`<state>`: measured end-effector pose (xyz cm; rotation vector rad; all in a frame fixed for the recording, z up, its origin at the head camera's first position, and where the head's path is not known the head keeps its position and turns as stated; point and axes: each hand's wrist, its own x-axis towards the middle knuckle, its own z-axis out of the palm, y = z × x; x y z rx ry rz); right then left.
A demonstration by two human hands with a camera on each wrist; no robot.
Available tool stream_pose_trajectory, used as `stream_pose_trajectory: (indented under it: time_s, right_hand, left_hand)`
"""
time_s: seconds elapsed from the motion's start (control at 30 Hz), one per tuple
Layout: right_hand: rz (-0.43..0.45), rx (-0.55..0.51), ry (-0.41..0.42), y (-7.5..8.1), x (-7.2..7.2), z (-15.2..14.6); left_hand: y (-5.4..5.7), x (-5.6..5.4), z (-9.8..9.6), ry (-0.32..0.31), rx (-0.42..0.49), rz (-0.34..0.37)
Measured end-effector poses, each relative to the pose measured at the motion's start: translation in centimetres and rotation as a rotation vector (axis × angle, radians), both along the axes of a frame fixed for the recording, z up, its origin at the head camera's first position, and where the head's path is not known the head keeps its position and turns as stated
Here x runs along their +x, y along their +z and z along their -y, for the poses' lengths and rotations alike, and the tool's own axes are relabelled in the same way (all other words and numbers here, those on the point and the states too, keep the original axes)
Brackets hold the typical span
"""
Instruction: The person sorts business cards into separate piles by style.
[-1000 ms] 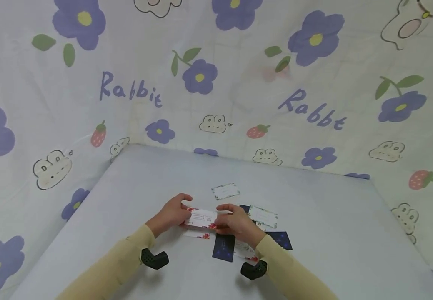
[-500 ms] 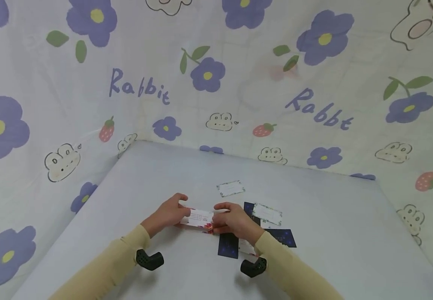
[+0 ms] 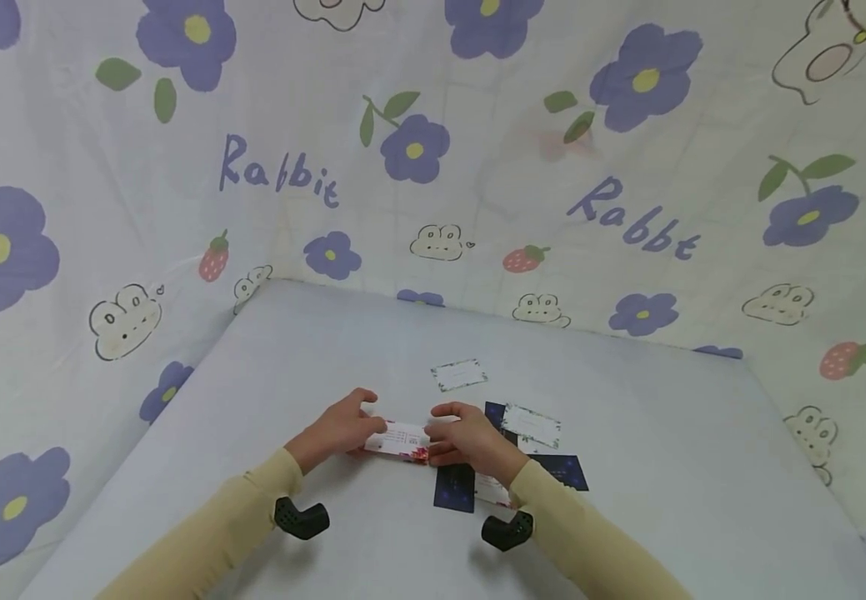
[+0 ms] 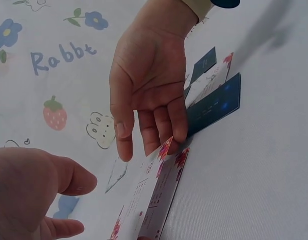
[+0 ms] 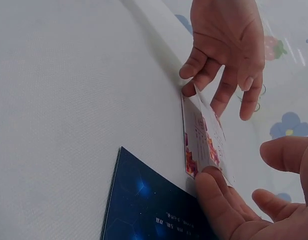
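A white card with red-pink floral corners (image 3: 400, 439) lies between my two hands in the head view. In the left wrist view it stands tilted just over a second card of the same print (image 4: 166, 195), overlapping most of it. My left hand (image 3: 337, 432) is at its left end, low fingers against the edge, thumb spread upward. At the right end, the low fingers of my right hand (image 3: 470, 437) touch the card's edge, while its thumb and forefinger stand apart from it. A dark blue card (image 5: 148, 200) lies flat beside the right hand's fingers.
To the right lie overlapping cards, including a dark blue one (image 3: 563, 471) and a white one with a green leaf border (image 3: 532, 425). Another leaf-bordered card (image 3: 459, 375) lies farther back on the white table (image 3: 312, 350). Patterned cloth (image 3: 478, 192) hangs behind.
The floral card has come down toward the table and now covers most of the matching card below. The fingers have loosened around its ends. The view has shifted slightly.
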<state>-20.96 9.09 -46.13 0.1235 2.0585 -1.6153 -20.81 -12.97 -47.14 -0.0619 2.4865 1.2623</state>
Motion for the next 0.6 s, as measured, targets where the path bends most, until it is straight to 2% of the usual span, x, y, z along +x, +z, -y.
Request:
stream_pose_trajectory:
  time_s: [0.17, 0.6]
  right_hand:
    - [0.000, -0.002, 0.009, -0.18, -0.11, 0.04]
    - [-0.019, 0.015, 0.020, 0.11, 0.11, 0.31]
  left_hand:
    - [-0.08, 0.04, 0.13, 0.000, 0.000, 0.021]
    - [0.42, 0.37, 0.46, -0.005, 0.002, 0.009]
